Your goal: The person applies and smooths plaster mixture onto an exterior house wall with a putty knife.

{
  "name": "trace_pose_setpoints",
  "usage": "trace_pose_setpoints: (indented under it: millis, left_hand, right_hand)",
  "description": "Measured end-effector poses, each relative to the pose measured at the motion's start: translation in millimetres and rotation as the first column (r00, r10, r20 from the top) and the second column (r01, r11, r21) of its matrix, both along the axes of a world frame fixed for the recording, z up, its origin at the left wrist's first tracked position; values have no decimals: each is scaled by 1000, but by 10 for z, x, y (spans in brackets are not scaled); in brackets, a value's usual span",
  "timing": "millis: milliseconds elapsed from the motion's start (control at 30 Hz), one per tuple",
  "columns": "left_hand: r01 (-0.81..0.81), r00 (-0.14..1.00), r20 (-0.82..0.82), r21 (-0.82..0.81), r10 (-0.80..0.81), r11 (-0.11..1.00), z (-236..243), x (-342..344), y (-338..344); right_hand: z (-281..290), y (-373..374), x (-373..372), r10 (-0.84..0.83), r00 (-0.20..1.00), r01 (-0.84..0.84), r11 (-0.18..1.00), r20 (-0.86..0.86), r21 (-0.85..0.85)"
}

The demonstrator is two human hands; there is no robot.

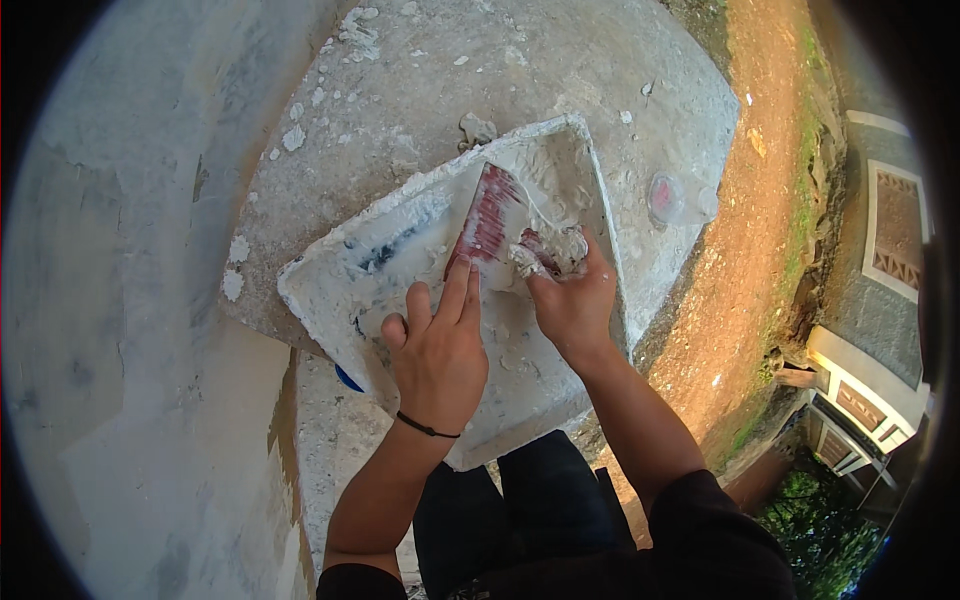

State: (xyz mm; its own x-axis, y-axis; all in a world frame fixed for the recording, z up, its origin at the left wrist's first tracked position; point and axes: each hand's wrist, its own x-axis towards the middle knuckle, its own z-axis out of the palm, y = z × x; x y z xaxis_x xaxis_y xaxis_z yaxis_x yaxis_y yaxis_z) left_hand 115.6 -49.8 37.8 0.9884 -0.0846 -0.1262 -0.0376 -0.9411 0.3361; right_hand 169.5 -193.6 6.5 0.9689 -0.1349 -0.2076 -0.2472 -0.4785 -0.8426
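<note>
Apparently scraping: right hand (582,312) grasps caked tool (568,248), tray (520,425)'s 2 o'clock. Left hand (440,355) touches red blade (487,215); grip unclear. Next likely needs blade steady.

The person wears a black top (720,535) with short, loose sleeves, dark trousers (560,495) and a thin black bracelet (428,431) around the left wrist (436,410).
</note>
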Motion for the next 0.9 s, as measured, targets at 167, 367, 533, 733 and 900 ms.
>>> trace_pose_setpoints:
  millis: [167, 367, 533, 733, 900]
  left_hand:
    - [-2, 1000, -26, 40, 3, 999, -39, -18, -10]
    - [28, 1000, -12, 123, -26, 992, -131, -80, -56]
    - [58, 995, -85, 97, -50, 994, -145, -115, -39]
    - [83, 988, -141, 137, -64, 987, -107, -172, -54]
    - [54, 993, -112, 130, -39, 990, -102, -145, -47]
  right_hand:
    - [-86, 16, 13, 145, 982, -141, 989, 122, -41]
    - [-65, 0, -31, 201, 974, -190, 976, 105, -103]
    - [-69, 29, -77, 257, 952, -219, 951, 165, -218]
    - [-93, 78, -156, 226, 960, -187, 956, 165, -224]
    - [-65, 94, -134, 203, 975, -186, 967, 87, -176]
